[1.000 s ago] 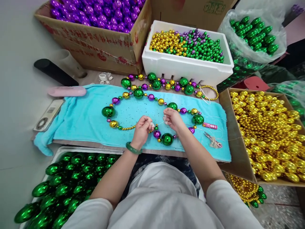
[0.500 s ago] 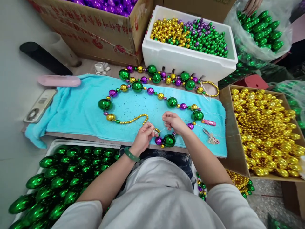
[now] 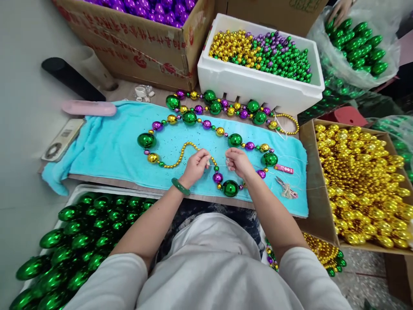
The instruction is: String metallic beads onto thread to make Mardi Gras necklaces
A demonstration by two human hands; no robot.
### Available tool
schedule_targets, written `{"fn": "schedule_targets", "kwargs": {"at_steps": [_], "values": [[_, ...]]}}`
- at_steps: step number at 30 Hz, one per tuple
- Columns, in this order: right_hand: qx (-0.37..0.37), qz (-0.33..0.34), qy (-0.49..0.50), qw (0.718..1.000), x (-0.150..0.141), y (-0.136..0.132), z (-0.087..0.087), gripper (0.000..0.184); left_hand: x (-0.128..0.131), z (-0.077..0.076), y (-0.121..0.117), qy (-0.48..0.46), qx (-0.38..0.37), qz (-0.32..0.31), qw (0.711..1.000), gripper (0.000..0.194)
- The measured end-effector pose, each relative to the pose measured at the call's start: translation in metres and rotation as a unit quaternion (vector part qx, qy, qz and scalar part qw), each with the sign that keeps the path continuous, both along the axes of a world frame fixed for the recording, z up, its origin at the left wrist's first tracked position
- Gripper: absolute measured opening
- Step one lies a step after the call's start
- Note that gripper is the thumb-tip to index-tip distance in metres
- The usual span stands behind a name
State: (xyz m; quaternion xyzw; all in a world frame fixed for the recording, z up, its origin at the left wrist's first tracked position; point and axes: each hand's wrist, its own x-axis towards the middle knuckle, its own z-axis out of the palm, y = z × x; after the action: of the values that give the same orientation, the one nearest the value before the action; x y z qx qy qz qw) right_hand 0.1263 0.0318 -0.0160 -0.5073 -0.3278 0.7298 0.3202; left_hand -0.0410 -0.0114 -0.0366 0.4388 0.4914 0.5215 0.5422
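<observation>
A bead necklace (image 3: 189, 117) of green, purple and gold balls lies in a loop on a turquoise towel (image 3: 109, 146). My left hand (image 3: 196, 165), with a green bangle on the wrist, pinches the end of the necklace's small gold bead strand (image 3: 180, 156). My right hand (image 3: 237, 161) pinches the thin thread at the other end, just above a purple ball (image 3: 217, 177) and a large green ball (image 3: 230, 188). The two hands are a few centimetres apart, with thread between them.
A second finished necklace (image 3: 226, 107) lies behind the towel. Around stand a white foam box (image 3: 258, 88) of small mixed beads, a cardboard box of purple balls (image 3: 155, 8), a box of gold balls (image 3: 361, 172), a tray of green balls (image 3: 84, 232). Small scissors (image 3: 286, 188) lie at right. Another person's hand (image 3: 338, 10) reaches into a bag of green balls.
The gold bead strand has been drawn up into an arch on the towel. Both hands rose slightly, away from the near edge, staying close together on the thread.
</observation>
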Motion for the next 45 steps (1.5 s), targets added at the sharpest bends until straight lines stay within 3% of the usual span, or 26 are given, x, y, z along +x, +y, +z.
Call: {"fn": "schedule_targets", "kwargs": {"at_steps": [3, 6, 14, 17, 21, 26, 32, 45], "values": [[0.0, 0.006, -0.027, 1.0, -0.001, 0.009, 0.0, 0.028, -0.005, -0.001, -0.012, 0.114, 0.035, -0.026, 0.993, 0.016], [-0.005, 0.01, -0.023, 1.0, 0.0, 0.012, 0.003, 0.027, -0.005, 0.004, -0.023, 0.13, 0.033, -0.018, 0.991, 0.017], [-0.052, -0.011, 0.002, 0.999, 0.005, 0.011, 0.0, 0.032, -0.003, 0.0, -0.028, 0.052, -0.01, -0.007, 0.999, 0.018], [-0.04, -0.013, 0.002, 0.999, 0.008, 0.014, -0.001, 0.029, 0.001, 0.003, -0.028, 0.027, 0.015, -0.011, 0.999, 0.019], [-0.029, -0.019, 0.001, 0.999, 0.012, 0.016, -0.001, 0.027, 0.015, 0.014, -0.025, -0.142, 0.036, -0.003, 0.989, 0.019], [-0.044, -0.033, 0.051, 0.997, 0.009, 0.011, -0.009, 0.028, 0.025, 0.019, -0.014, -0.305, -0.02, 0.032, 0.952, 0.028], [-0.026, -0.166, 0.238, 0.957, -0.002, 0.005, -0.003, 0.03, 0.016, 0.01, -0.007, -0.376, -0.089, 0.072, 0.919, 0.03], [-0.025, -0.241, 0.243, 0.939, -0.005, 0.005, 0.0, 0.02, 0.008, 0.001, -0.011, -0.374, -0.104, 0.058, 0.92, 0.02]]}}
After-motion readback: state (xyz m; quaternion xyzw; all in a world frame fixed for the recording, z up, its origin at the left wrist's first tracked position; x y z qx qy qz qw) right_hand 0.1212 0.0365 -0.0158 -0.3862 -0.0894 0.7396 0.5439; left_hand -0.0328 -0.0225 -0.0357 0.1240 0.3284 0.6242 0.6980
